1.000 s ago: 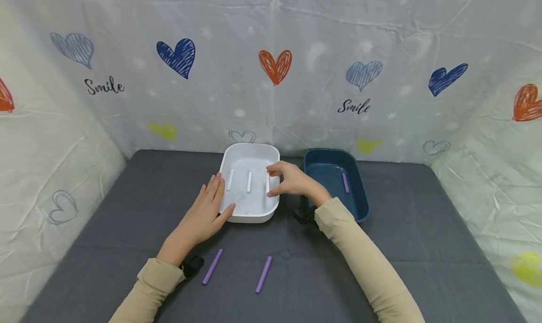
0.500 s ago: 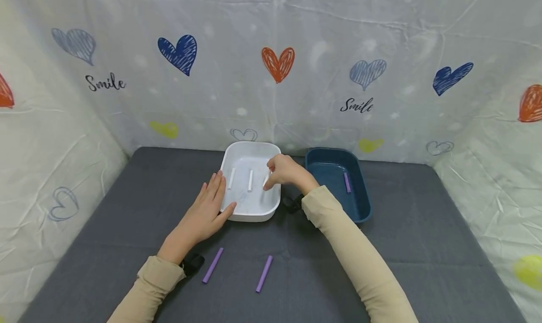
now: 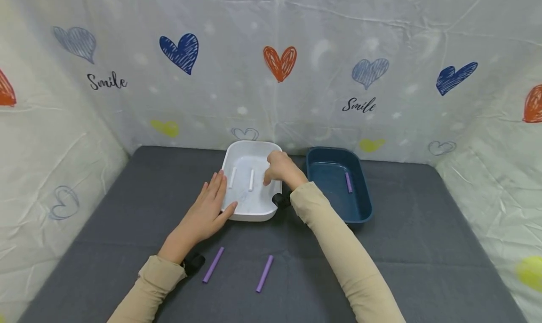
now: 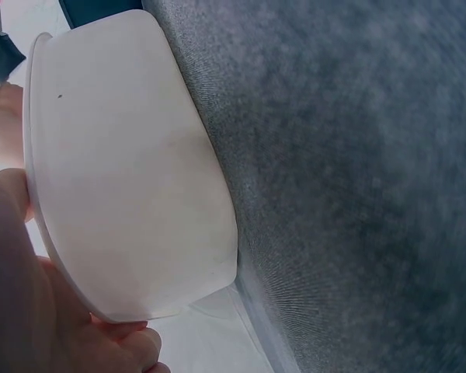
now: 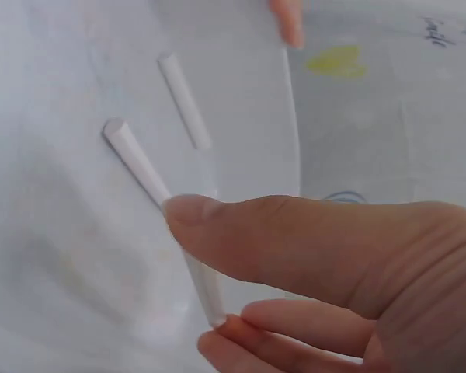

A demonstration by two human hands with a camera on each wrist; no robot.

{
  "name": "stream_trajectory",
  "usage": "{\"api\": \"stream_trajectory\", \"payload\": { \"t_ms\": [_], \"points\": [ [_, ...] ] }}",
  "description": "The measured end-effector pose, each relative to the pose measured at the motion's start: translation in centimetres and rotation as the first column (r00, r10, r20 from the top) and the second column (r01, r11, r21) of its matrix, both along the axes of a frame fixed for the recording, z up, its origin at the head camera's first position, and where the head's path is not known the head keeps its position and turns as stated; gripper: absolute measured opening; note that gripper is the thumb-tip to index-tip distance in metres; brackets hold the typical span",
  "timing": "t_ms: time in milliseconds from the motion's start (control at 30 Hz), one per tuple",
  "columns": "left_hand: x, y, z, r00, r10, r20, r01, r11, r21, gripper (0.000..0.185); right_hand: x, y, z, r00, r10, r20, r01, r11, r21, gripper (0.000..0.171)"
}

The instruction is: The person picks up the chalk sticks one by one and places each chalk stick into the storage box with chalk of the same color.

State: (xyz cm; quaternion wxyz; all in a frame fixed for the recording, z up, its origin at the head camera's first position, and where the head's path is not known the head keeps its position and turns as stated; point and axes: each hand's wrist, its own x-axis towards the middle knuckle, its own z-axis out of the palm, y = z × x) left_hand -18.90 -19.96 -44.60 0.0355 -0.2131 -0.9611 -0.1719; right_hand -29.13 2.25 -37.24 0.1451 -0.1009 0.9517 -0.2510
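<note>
A white tray [image 3: 250,210] stands at the back of the table in the head view. My left hand [image 3: 204,216] rests along its left rim, fingers straight, the thumb at the near corner. My right hand [image 3: 284,169] is over the right side of the tray. In the right wrist view it pinches a chalk-like white stick [image 5: 206,291], with thumb and fingertips at its ends; the thumb hides part of it. Two more white sticks lie in the tray, a middle one [image 3: 251,180] and a left one [image 3: 232,177].
Right of the white tray stands a dark blue tray [image 3: 367,205] with a purple stick [image 3: 348,183] in it. Two purple sticks, a left one [image 3: 213,265] and a right one [image 3: 264,274], lie on the grey tablecloth [image 3: 381,276] nearer to me. A printed curtain [image 3: 313,92] hangs behind.
My right hand's thumb and fingers have closed on the rightmost white stick, and the hand and forearm have shifted slightly left and away from me. The left hand stays on the rim.
</note>
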Motion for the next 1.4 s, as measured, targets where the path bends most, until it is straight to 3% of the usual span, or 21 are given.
{"api": "stream_trajectory", "payload": {
  "t_ms": [133, 300, 467, 933, 1400],
  "points": [
    [0.0, 0.1, -0.1, 1.0, -0.003, -0.01, 0.003, 1.0, 0.006, 0.079, -0.2, -0.4, -0.5, 0.999, -0.041, -0.033, 0.04, 0.999, -0.011, 0.068],
    [0.1, 0.0, 0.0, 1.0, -0.001, -0.022, 0.002, 1.0, 0.015, 0.078, -0.4, -1.0, -0.8, 0.995, -0.048, -0.083, 0.053, 0.997, 0.055, 0.045],
    [0.1, 0.0, 0.1, 1.0, -0.008, -0.018, 0.009, 1.0, 0.017, 0.077, -0.5, -1.5, -0.7, 0.995, -0.053, -0.08, 0.062, 0.991, 0.119, 0.03],
    [0.2, 0.1, 0.1, 0.999, -0.007, -0.042, 0.008, 1.0, 0.019, 0.077, -1.3, -2.3, -1.9, 0.997, -0.015, -0.078, 0.036, 0.96, 0.278, 0.035],
    [0.3, -0.1, 0.2, 0.999, -0.003, -0.036, 0.003, 1.0, 0.008, 0.077, -1.2, -2.8, -2.4, 0.998, 0.033, -0.059, -0.014, 0.952, 0.307, 0.037]
  ]
}}
